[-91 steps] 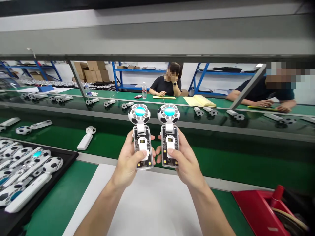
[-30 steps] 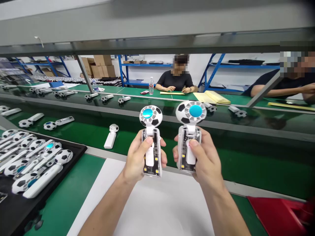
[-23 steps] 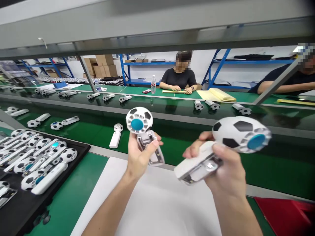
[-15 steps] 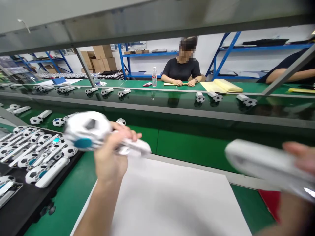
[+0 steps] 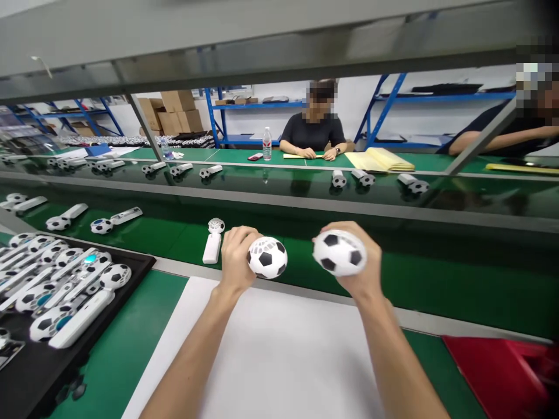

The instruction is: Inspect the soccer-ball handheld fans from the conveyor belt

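Each of my hands holds one small handheld fan with a football-patterned head. My left hand [image 5: 234, 259] is closed round the handle of the left fan [image 5: 267, 257], whose black-and-white head points toward me. My right hand [image 5: 364, 265] is closed round the right fan [image 5: 339, 253], its ball-shaped head also turned toward me. Both handles are hidden behind my fingers. The two fans hover side by side over the far edge of a white mat [image 5: 279, 355].
A black tray [image 5: 26, 372] at the left holds several more football fans. One fan [image 5: 212, 244] lies on the green conveyor belt [image 5: 437, 285] beyond my left hand, with others further left. A red bin [image 5: 502, 372] sits at the right. Two people sit across the line.
Earlier I held both fans upright with their blue-centred fronts facing me. I swung them apart, then brought them back together with the heads turned round toward me.
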